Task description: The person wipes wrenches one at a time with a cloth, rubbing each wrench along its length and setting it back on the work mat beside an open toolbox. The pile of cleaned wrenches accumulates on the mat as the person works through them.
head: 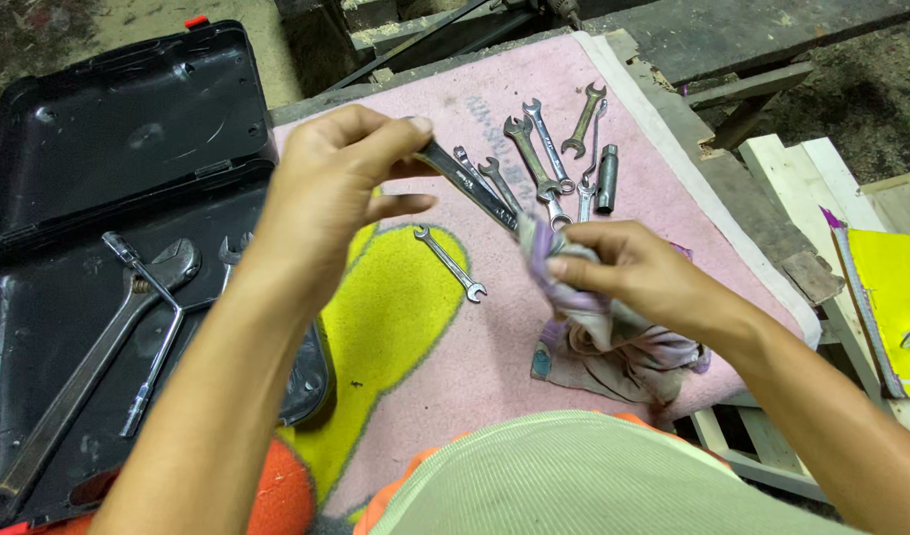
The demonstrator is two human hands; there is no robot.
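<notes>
My left hand (pixel 336 183) pinches one end of a steel combination wrench (pixel 467 184) and holds it above a pink mat (pixel 495 327). My right hand (pixel 628 272) grips a crumpled purple and white rag (pixel 584 302) wrapped around the wrench's other end. The rag's loose tail hangs down onto the mat. A small wrench (pixel 450 262) lies on the mat just below the held one.
Several more wrenches (pixel 534 159) and a dark socket (pixel 606 178) lie at the mat's far side. An open black tool case (pixel 128 129) at left holds a large adjustable wrench (pixel 89 367) and a ratchet handle (pixel 158 362). Wooden slats and a yellow book (pixel 896 297) sit at right.
</notes>
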